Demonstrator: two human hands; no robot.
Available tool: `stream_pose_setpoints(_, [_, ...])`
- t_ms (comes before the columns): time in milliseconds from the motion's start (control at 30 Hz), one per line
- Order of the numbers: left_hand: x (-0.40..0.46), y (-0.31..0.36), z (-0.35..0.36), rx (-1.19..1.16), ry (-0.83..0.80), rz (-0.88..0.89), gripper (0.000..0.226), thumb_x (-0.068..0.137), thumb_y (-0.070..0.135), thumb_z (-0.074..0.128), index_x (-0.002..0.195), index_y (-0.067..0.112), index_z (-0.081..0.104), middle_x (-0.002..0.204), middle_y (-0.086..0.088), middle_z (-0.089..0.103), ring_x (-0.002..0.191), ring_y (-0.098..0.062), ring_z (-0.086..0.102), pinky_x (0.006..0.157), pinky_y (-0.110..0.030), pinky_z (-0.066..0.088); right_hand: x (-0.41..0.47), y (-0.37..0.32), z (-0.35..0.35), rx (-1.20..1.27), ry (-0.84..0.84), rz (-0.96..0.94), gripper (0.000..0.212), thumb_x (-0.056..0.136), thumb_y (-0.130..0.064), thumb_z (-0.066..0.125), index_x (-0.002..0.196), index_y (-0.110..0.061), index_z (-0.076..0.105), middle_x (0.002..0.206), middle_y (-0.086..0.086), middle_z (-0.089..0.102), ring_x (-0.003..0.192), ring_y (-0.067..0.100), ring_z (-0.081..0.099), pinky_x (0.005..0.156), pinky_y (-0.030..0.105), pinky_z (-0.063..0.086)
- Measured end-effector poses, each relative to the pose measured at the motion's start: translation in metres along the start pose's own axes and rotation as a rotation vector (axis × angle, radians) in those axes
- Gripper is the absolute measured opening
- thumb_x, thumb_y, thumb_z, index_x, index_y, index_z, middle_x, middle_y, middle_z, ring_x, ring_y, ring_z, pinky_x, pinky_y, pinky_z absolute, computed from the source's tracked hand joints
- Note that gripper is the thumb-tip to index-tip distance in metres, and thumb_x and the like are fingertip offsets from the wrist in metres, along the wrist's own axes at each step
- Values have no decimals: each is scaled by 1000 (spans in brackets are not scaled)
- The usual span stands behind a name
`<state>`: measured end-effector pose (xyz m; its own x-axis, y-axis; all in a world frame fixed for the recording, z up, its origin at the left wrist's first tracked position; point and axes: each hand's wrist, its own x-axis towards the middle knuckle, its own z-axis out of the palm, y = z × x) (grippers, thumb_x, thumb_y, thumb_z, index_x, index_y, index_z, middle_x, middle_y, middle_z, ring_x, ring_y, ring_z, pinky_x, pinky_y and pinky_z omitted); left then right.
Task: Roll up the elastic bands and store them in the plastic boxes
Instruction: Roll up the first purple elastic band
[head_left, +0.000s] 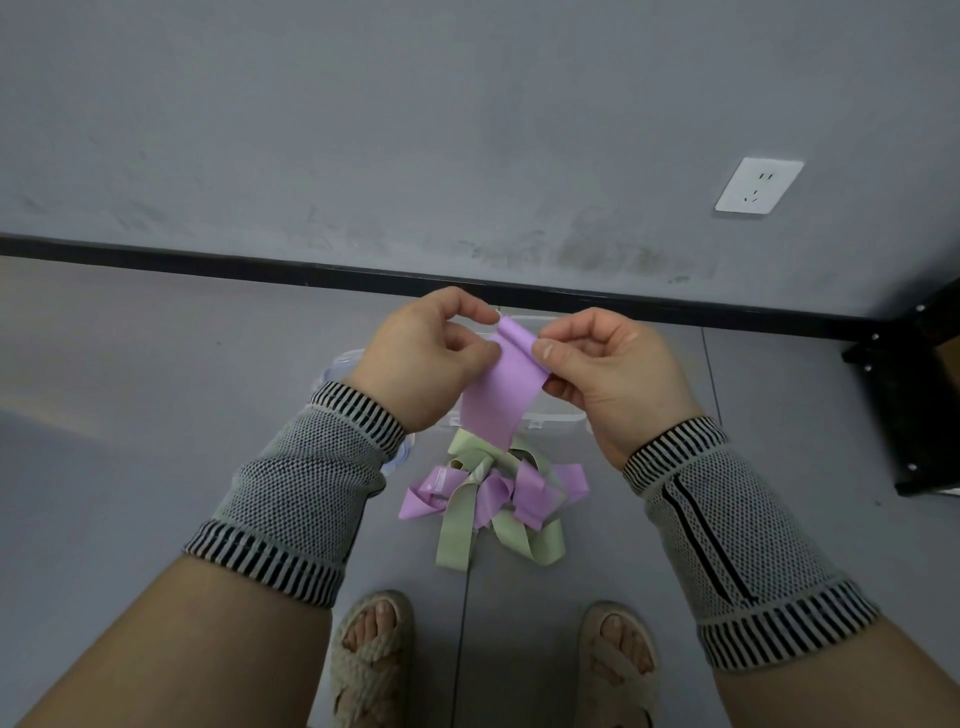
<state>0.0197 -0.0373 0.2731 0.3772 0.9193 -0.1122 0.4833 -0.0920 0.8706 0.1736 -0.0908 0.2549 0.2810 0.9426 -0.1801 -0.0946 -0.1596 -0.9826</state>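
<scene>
Both hands are holding a purple elastic band (498, 387) up over the floor (156, 389). The left hand (431, 358) and right hand (608, 374) are pinching its curled top edge with bent fingers, the rest hanging towards a tangled pile of bands (488, 499). Clear plastic boxes (550, 415) are sitting just behind, mostly hidden.

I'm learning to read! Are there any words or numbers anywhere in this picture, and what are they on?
No words or numbers here can be read.
Purple band on the floor: a small pale mark, too blurred to read.
Purple band in both hands: plain, no writing.
Wall socket: only plug holes, no text.
Clear plastic box: no label visible.
</scene>
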Motion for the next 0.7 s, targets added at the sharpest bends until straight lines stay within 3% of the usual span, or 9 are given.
stream_pose_setpoints(167, [-1,3,0,-105,34,68,22,88,7,57,93,27,62,63,-1,58,54,-6,44,55,-15,39,-1,-1,5,-16,22,-61,18,80,2,69,74,-13,62,63,1,60,62,14,56,65,28,51])
stream_pose_setpoints(333, [-2,5,3,-147,55,63,12,85,17,66,86,29,62,69,-4,67,61,-7,54,62,-22,44,-1,0,7,-42,14,-101,22,77,6,69,72,-13,60,65,-1,61,62,11,57,69,29,52])
stream_pose_setpoints(467, [-1,4,5,-121,78,63,19,85,12,64,79,28,58,76,-16,69,63,-14,54,65,-32,47,-2,1,8,-23,-15,-83,24,77,5,70,71,-15,60,68,1,63,68,15,59,73,33,53])
stream_pose_setpoints(533, [-1,3,3,-123,67,71,20,86,9,63,79,27,56,74,-14,69,63,-15,53,63,-30,46,-1,0,7,64,-35,-22,18,81,0,67,73,-15,61,70,1,65,72,18,60,74,35,53])
stream_pose_setpoints(600, [-1,2,1,-113,52,80,21,86,8,62,80,27,55,69,-6,68,59,-10,50,58,-22,41,-1,-2,4,119,-43,50,13,87,-5,63,77,-14,62,71,0,65,71,16,60,68,30,53])
stream_pose_setpoints(700, [-1,0,0,-74,19,97,21,87,7,61,82,27,54,63,3,63,54,-5,46,54,-16,38,-2,-3,2,34,-95,76,8,86,-7,64,81,-13,65,70,2,65,62,13,59,61,25,52])
